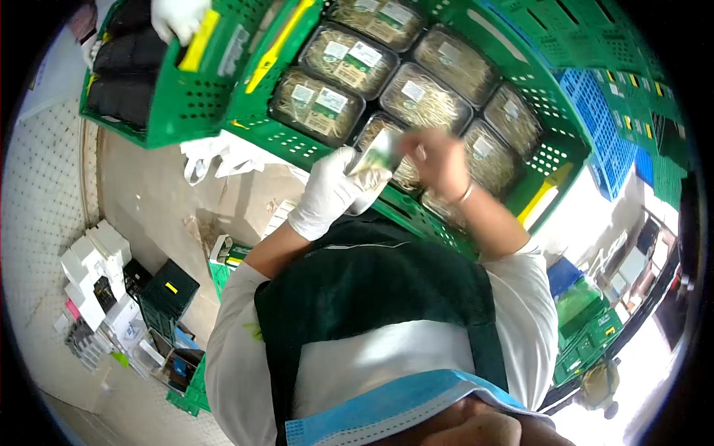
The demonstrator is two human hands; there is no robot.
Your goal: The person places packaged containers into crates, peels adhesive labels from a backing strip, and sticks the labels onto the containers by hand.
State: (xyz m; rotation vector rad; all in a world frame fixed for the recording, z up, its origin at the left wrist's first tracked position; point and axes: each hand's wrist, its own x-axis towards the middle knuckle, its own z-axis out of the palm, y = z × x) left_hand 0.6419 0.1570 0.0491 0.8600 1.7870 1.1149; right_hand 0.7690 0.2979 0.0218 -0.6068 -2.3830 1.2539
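In a white glove, my left hand [332, 187] grips a stack of green and white labels [378, 154] above the near edge of a green crate [286, 141]. My bare right hand [439, 165], blurred by motion, is close to the right end of the labels; whether its fingers hold anything cannot be made out. Inside the crate lie several clear-lidded black trays of sprouts [424, 95]. The trays at the left and back carry green labels and white stickers, while those in the middle and at the right show only a small white sticker.
Another green crate [186, 104] with dark packages [123, 93] adjoins on the left, where a co-worker's gloved hand [178, 16] rests on its rim. White bags [219, 157] hang below. Blue crates [606, 134] and green crates [625, 93] are at the right.
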